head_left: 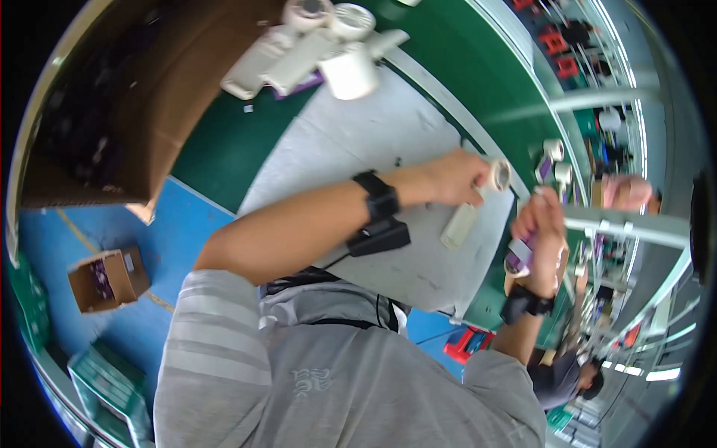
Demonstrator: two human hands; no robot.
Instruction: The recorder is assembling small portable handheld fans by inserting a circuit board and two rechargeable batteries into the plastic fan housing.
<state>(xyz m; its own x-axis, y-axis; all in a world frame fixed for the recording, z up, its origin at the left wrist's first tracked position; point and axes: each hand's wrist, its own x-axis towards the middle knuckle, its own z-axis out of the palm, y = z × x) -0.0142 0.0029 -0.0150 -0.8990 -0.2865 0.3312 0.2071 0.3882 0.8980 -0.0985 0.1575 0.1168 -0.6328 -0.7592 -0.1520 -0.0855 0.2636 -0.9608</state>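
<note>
My left hand [457, 178] is closed around a white handheld device [459, 226] with a round, ring-like head and a flat handle. The handle slants down over the grey mat [321, 164]. Just right of it, my right hand [544, 220] grips a purple-and-white piece [520, 255] with a rounded end, near the mat's right edge. Its fingers are bent and partly blurred, so the exact kind of piece cannot be told. Black bands circle both wrists. A black box-shaped unit [379, 237] with a cable sits beside my left wrist.
White round-headed devices [299, 63] lie piled at the mat's far end. A large cardboard box [160, 97] stands far left. More white-and-purple devices [553, 151] lie at the right. A small carton [131, 275] and green crate [112, 381] are on the floor; a co-worker [564, 381] is lower right.
</note>
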